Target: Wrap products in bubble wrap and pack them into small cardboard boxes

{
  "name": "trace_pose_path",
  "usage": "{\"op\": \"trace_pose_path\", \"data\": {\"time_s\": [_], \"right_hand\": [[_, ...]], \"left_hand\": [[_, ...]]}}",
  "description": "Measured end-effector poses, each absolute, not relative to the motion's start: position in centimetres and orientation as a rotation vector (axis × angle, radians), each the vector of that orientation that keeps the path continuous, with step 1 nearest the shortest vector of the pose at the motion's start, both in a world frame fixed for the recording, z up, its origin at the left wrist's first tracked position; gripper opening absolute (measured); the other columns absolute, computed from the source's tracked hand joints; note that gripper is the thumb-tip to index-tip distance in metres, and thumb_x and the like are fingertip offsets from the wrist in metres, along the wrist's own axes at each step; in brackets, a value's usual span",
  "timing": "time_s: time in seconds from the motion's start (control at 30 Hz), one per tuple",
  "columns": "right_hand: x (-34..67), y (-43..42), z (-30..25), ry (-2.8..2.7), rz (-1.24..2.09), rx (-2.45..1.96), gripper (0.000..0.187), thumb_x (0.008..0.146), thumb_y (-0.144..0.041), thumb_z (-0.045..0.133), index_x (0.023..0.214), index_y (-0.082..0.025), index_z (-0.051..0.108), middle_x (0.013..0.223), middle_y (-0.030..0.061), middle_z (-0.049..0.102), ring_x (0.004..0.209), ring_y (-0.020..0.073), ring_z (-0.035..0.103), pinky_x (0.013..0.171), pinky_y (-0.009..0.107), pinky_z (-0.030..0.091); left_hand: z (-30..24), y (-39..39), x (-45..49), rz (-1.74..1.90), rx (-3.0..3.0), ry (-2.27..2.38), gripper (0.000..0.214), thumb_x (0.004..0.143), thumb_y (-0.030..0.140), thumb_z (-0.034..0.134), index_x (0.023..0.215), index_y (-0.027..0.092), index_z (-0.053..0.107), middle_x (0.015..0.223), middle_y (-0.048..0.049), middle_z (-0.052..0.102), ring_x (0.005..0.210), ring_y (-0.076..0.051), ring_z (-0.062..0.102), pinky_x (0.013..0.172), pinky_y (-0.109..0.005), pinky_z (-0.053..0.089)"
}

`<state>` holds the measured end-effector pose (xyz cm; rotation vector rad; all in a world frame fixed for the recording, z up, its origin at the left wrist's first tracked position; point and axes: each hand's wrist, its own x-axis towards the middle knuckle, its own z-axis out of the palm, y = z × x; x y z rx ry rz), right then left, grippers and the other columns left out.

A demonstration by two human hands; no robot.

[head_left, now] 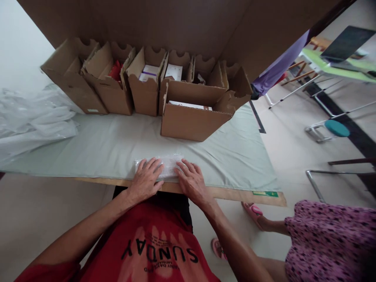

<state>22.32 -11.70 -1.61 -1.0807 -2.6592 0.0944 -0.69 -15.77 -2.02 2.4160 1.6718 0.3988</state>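
A clear, shiny plastic wrap, apparently bubble wrap point(169, 165), lies flat along the front edge of the cloth-covered table point(108, 149). On its left end rests my left hand point(147, 178), fingers stretched out and slightly spread. My right hand point(192, 180) lies over the right end in the same way, palm down. Whether anything is inside the wrap cannot be made out. Past my hands, a cardboard box point(194, 123) sits crosswise with a flat white item point(189, 105) in it.
Several open cardboard bins stand in a row behind, holding a red item point(116, 71) and white boxes point(174, 72). Crumpled clear plastic point(32, 117) is heaped at left. Another person in a pink patterned garment point(331, 239) is close at right. A teal-topped stool point(337, 128) stands beyond.
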Motion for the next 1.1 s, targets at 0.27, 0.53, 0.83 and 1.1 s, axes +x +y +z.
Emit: {"op": "trace_pose_path", "data": {"time_s": [0.27, 0.53, 0.83, 1.1], "right_hand": [[22.8, -8.8, 1.6, -2.391, 0.405, -1.046, 0.020, 0.100, -0.026, 0.052, 0.099, -0.022, 0.072, 0.101, 0.0084, 0.077, 0.111, 0.0266, 0.067, 0.100, 0.046, 0.042], [24.2, -6.3, 3.2, -2.117, 0.882, -1.087, 0.020, 0.088, -0.042, 0.066, 0.090, -0.022, 0.065, 0.084, 0.0017, 0.070, 0.079, 0.0193, 0.066, 0.074, 0.031, 0.051], [23.9, -4.2, -1.0, -2.409, 0.210, -1.135, 0.034, 0.076, -0.001, 0.052, 0.096, -0.021, 0.071, 0.124, 0.0101, 0.071, 0.119, 0.0287, 0.058, 0.094, 0.042, 0.044], [26.2, -7.3, -4.0, -2.568, 0.042, -1.131, 0.045, 0.081, -0.008, 0.057, 0.122, -0.024, 0.070, 0.150, 0.0145, 0.053, 0.120, 0.0311, 0.057, 0.091, 0.044, 0.044]], "left_hand": [[0.0, -15.1, -3.3, 0.593, 2.222, 1.669, 0.047, 0.078, 0.006, 0.050, 0.117, 0.019, 0.071, 0.121, -0.0120, 0.074, 0.117, -0.028, 0.066, 0.113, -0.052, 0.040], [4.7, -13.7, -5.3, 0.648, 1.810, 1.593, 0.029, 0.089, 0.028, 0.049, 0.095, 0.018, 0.075, 0.083, -0.0004, 0.077, 0.072, -0.017, 0.069, 0.064, -0.024, 0.052], [-1.6, -13.9, -4.4, 0.840, 2.676, 1.614, 0.049, 0.089, 0.000, 0.043, 0.123, 0.021, 0.070, 0.139, -0.0130, 0.066, 0.141, -0.029, 0.050, 0.114, -0.055, 0.040], [-5.0, -12.9, -6.3, 0.637, 2.675, 1.553, 0.053, 0.085, -0.001, 0.046, 0.124, 0.024, 0.072, 0.142, -0.0135, 0.063, 0.140, -0.031, 0.051, 0.114, -0.060, 0.039]]}}
